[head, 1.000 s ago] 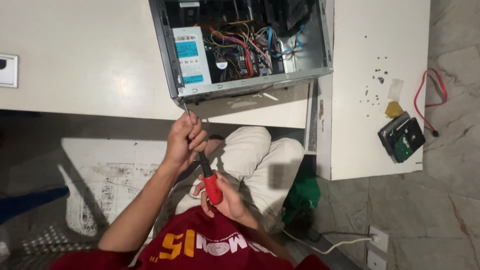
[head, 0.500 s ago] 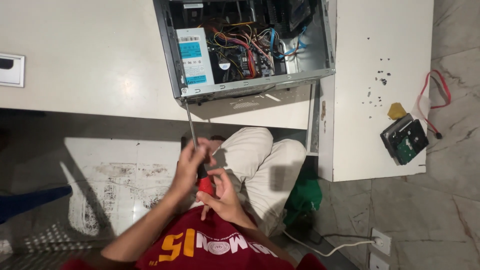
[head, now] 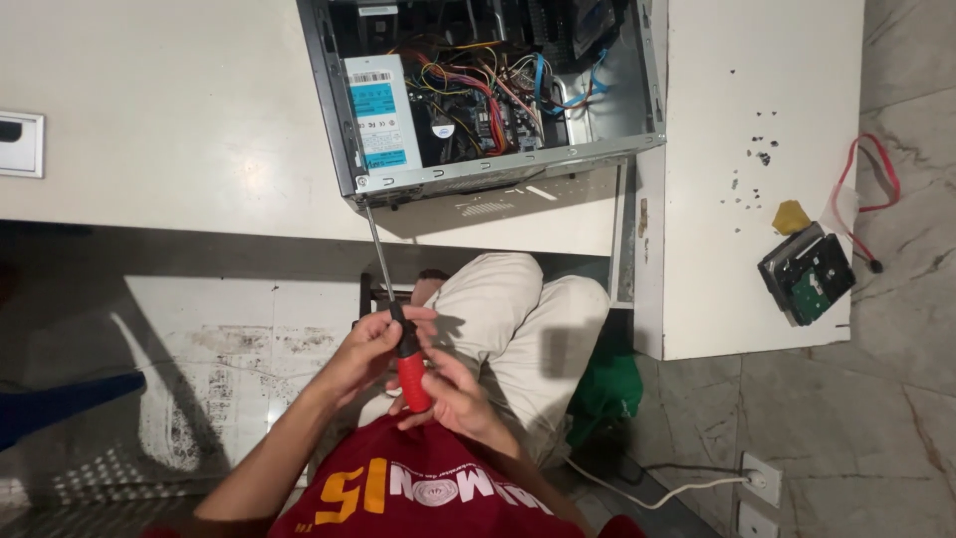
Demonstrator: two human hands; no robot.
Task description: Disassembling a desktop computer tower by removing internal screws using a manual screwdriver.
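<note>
both hands, left hand [head: 370, 349] and right hand [head: 453, 397], had fingers closed on the red-handled screwdriver [head: 410, 369], tip at the open computer case [head: 478, 174], its screw not yet out.

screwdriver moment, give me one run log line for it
left hand: grips screwdriver | right hand: on red handle | tip: at computer case front corner | hard drive: on table
</note>
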